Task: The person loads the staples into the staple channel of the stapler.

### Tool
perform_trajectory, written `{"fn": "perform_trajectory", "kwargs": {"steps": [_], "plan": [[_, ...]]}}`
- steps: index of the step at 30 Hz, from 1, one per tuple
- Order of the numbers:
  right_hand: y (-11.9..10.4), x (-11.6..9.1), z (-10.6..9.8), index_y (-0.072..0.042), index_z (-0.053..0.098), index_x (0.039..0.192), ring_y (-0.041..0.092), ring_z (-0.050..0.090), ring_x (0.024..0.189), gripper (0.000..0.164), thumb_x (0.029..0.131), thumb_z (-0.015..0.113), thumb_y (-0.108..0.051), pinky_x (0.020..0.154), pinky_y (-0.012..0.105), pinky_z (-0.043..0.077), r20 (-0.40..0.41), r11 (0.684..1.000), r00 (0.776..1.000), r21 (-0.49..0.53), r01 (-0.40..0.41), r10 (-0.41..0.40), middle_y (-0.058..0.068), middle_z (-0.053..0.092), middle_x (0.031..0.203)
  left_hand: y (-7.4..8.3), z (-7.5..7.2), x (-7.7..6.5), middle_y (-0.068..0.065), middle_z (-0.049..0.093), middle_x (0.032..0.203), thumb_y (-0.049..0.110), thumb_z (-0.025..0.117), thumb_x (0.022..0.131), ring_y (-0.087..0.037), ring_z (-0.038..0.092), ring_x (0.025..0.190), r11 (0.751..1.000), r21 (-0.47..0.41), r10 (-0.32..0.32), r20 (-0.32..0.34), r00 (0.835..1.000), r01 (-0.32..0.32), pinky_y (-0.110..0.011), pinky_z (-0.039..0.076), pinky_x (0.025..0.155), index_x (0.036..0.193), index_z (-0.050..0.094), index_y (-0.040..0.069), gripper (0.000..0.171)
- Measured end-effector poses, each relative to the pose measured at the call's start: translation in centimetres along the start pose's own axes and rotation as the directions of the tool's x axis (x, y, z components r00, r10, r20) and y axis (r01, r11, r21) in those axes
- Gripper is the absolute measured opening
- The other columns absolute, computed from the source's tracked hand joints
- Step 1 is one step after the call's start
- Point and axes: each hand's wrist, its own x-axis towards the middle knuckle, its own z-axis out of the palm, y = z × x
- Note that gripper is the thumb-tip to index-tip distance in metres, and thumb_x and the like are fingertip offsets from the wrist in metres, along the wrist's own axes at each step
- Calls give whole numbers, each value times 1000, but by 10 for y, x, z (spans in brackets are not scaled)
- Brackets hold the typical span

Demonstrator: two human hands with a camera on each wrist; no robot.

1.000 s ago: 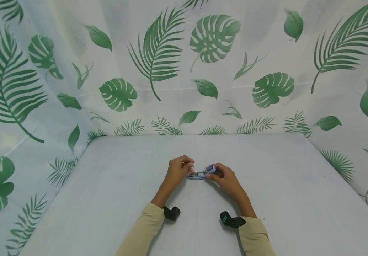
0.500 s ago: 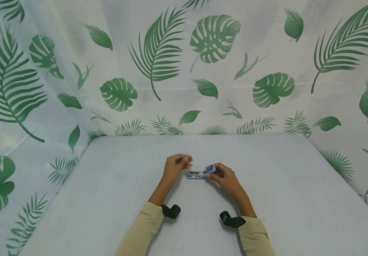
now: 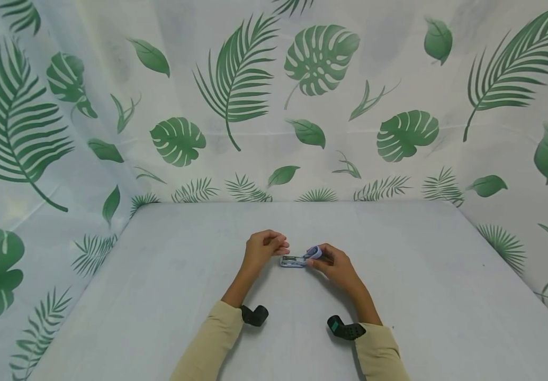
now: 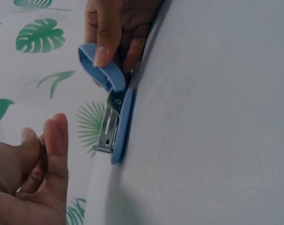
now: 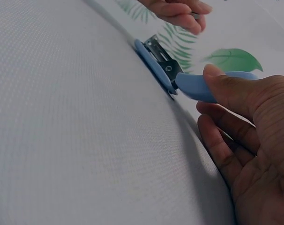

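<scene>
A light-blue stapler [image 3: 293, 262] lies on the white table with its top handle [image 4: 102, 70] swung up and back, so its metal magazine [image 4: 109, 124] is exposed. My right hand [image 3: 335, 263] holds that raised handle, thumb on one side and fingers on the other, low over the cloth. To the left of the stapler's front end is my left hand [image 3: 262, 246], apart from it. Between its thumb and fingertips it pinches a small grey metal piece [image 5: 195, 15], mostly covered by the fingers; I cannot tell its exact kind.
White cloth covers the table [image 3: 159, 296]. Behind and at the sides hang white curtains [image 3: 254, 159] printed with green leaves. A black wrist camera [image 3: 254, 316] is on the left wrist, another camera [image 3: 345, 328] on the right.
My left hand, at the stapler's front end a second ago, has drawn back up and left, then shifted slightly right. The right hand and the stapler have stayed in place.
</scene>
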Motion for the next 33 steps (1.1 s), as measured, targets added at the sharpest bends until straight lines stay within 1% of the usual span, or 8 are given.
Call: {"fn": "perform_trajectory", "kwargs": {"steps": [4, 8, 15, 23, 25, 27, 31, 33], "plan": [[0, 0, 0, -3, 63, 110, 29, 65, 111, 30, 88, 73, -21, 97, 43, 50, -1, 1000, 1000, 1, 2, -2, 13, 68, 108, 2, 2, 0, -22, 73, 88, 10, 64, 94, -15, 72, 65, 996, 85, -7, 4, 1000, 7, -30, 59, 66, 108, 58, -6, 21], [-1, 0, 1, -3, 63, 110, 29, 66, 110, 30, 88, 74, -21, 97, 42, 51, 0, 1000, 1000, 1, -5, 5, 12, 68, 108, 3, 3, -1, -17, 75, 85, 9, 69, 90, -9, 68, 61, 987, 159, -34, 2, 999, 33, -34, 59, 66, 101, 57, -1, 19], [-2, -1, 0, -3, 63, 110, 28, 66, 109, 30, 88, 74, -21, 96, 42, 51, -1, 1000, 1000, -7, -8, 8, 12, 68, 107, 4, 2, -1, -11, 75, 81, 16, 70, 90, -6, 63, 58, 963, 270, 3, 30, 1000, -11, -27, 56, 60, 96, 64, 3, 15], [-1, 0, 0, -3, 63, 111, 30, 65, 112, 31, 89, 73, -23, 98, 45, 50, -5, 1000, 1000, -3, -5, 5, 13, 68, 109, 6, 2, -1, -14, 74, 88, 10, 72, 88, -14, 70, 67, 947, 320, 3, 101, 995, -36, -32, 58, 67, 103, 70, 1, 17], [-1, 0, 0, -3, 63, 111, 31, 65, 112, 31, 89, 73, -23, 98, 45, 50, -4, 1000, 1000, -4, -3, 3, 13, 68, 109, 3, 3, -1, -13, 74, 91, 10, 71, 88, -15, 71, 72, 929, 363, 33, 119, 992, -75, -28, 56, 68, 102, 71, 2, 16], [-1, 0, 0, -3, 63, 111, 31, 65, 112, 31, 89, 73, -21, 98, 44, 50, -4, 1000, 1000, -1, -1, 1, 13, 68, 109, 1, 4, 0, -10, 74, 94, 11, 72, 88, -17, 71, 80, 892, 434, 74, 138, 988, -128, -25, 54, 70, 101, 72, 4, 14], [-1, -1, 0, -2, 63, 112, 32, 65, 113, 31, 89, 73, -20, 98, 45, 50, -2, 1000, 1000, -2, 3, -3, 14, 68, 110, -3, 8, 0, -8, 70, 100, 15, 75, 85, -22, 65, 96, 809, 553, 131, 164, 978, -201, -33, 52, 84, 96, 75, 9, 12], [-1, -1, 0, -1, 63, 112, 33, 64, 113, 31, 89, 72, -19, 98, 45, 50, 2, 1000, 1000, 4, 12, -12, 15, 67, 111, -5, 9, 0, -8, 68, 102, 16, 77, 84, -24, 63, 102, 787, 581, 131, 173, 976, -209, -39, 50, 91, 94, 77, 11, 12]]}}
